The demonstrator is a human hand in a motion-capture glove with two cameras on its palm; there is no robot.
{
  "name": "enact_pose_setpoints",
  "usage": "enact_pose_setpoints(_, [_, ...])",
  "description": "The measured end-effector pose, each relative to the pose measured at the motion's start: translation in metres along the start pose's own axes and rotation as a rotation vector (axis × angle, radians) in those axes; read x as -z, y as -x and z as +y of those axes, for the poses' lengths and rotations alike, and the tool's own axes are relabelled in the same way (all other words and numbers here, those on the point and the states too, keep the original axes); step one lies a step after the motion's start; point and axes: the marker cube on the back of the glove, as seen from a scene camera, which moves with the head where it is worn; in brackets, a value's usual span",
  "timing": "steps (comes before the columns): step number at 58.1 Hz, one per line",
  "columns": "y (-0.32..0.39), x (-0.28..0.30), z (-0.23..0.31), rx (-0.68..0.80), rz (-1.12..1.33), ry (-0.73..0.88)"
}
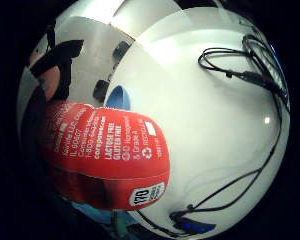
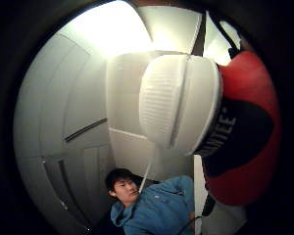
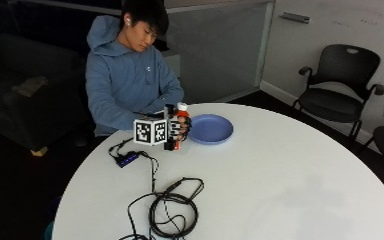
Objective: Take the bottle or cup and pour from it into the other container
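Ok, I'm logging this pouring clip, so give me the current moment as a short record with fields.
held item: red-labelled bottle with a white cap, cap on
bottle pose: upright, beside the bowl
holder: gloved right hand, fingers curled round the bottle
receiving container: blue bowl, on the white round table
bowl contents: none visible
pouring: not yet begun
other items: black cables lying on the table

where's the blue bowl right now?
In the outside view the blue bowl sits on the white table near the person's edge, right beside the red bottle that the gloved right hand grips upright.
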Motion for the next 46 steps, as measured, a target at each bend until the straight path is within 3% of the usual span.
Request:
enact_pose_setpoints(39, [0.098,-0.099,-0.039,0.114,1.323,0.378])
enact_pose_setpoints(46, [0.1,-0.11,-0.045,0.208,1.614,0.468])
